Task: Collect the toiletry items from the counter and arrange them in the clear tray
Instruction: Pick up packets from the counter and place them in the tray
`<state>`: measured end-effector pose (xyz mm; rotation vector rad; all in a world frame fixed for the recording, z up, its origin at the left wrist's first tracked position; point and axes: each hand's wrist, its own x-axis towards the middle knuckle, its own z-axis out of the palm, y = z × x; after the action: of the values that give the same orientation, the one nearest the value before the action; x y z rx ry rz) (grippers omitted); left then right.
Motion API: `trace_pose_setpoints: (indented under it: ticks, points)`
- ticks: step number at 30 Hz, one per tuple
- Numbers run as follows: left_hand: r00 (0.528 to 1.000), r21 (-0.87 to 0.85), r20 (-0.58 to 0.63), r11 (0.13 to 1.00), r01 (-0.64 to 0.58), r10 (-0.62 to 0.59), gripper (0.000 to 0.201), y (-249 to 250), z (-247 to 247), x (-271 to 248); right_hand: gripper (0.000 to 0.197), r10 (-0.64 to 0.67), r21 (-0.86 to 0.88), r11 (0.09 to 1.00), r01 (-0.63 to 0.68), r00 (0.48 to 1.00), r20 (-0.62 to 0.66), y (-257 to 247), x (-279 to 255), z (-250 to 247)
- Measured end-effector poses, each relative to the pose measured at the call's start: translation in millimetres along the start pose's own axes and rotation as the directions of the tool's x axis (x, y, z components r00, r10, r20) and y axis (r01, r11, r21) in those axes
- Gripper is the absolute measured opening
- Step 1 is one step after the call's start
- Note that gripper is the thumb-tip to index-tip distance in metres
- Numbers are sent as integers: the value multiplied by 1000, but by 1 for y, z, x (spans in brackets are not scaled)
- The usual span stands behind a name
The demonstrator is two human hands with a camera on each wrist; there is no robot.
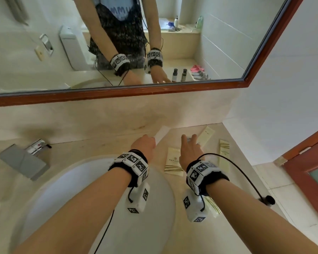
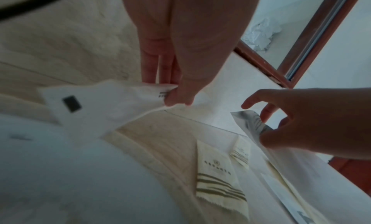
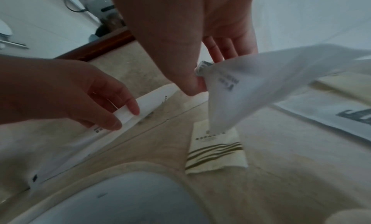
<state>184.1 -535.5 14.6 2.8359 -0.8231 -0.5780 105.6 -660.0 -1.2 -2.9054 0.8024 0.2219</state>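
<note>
My left hand (image 1: 148,142) pinches one end of a long white sachet (image 2: 104,103) between thumb and fingers and holds it just above the counter's back edge. To its right, my right hand (image 1: 189,142) pinches a second white packet (image 3: 261,84) by its corner, lifted off the counter and hanging loose. The two hands are a short gap apart. Below them lies a cream packet with olive stripes (image 1: 173,163). Two more cream packets (image 1: 206,134) (image 1: 224,153) lie further right. I cannot make out a clear tray for certain.
The white sink basin (image 1: 99,189) fills the near left, with a chrome tap (image 1: 24,160) beyond it. A mirror with a red-brown frame (image 1: 117,92) stands behind the beige counter (image 1: 233,184). A flat printed sheet (image 3: 331,116) lies at the right.
</note>
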Motion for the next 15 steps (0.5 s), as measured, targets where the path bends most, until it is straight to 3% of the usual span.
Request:
trace_pose_setpoints:
  ticks: [6,15]
  points:
    - [988,-46,-56,988,144,-147,38,-53,-10,-51,60,-194,-48,980,195,981,33,-61,-23,0]
    - [946,-142,-6,937,320,-324,40,-139,4,-136,54,-450,-59,886,459,885,121,-149,-69,13]
